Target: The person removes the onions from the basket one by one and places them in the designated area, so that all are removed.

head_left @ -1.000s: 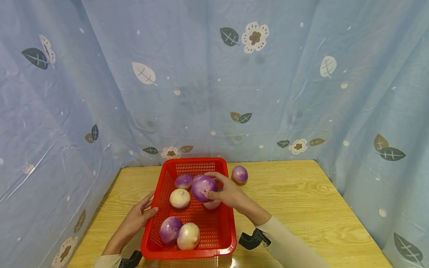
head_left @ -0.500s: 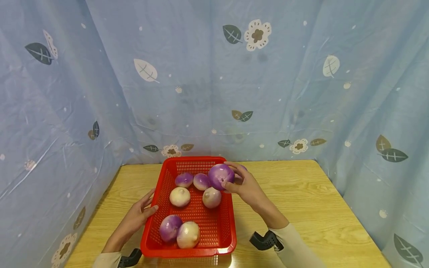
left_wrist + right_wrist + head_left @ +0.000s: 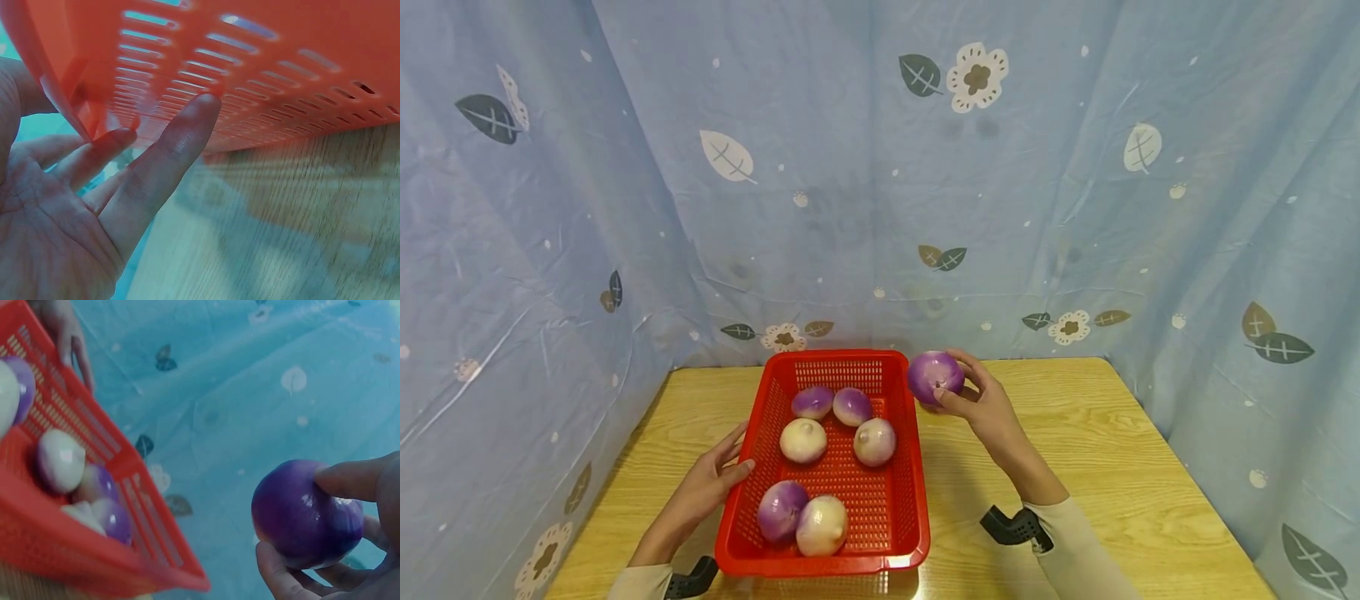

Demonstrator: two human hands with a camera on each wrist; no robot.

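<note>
My right hand [image 3: 992, 412] grips a purple turnip [image 3: 936, 377] between thumb and fingers, just right of the basket's far right corner. In the right wrist view the same turnip [image 3: 306, 512] is held off to the side of the basket wall. My left hand [image 3: 703, 492] holds the left side of the red plastic basket [image 3: 829, 568], thumb over the rim. Seen from the left wrist, the fingers [image 3: 187, 128] press the outside of the slotted wall. Inside the basket lie several purple-and-white turnips [image 3: 875, 442], some showing their pale side [image 3: 802, 440].
The basket stands on a wood-grain table [image 3: 1075, 467], which extends to the right. Behind and on both sides hangs a blue curtain [image 3: 820, 208] with leaf and flower prints. The right forearm crosses above the table's front right part.
My right hand has carried the turnip from above the basket rightward past its rim. Another turnip on the table beyond is now hidden behind it. The left hand and basket stay put.
</note>
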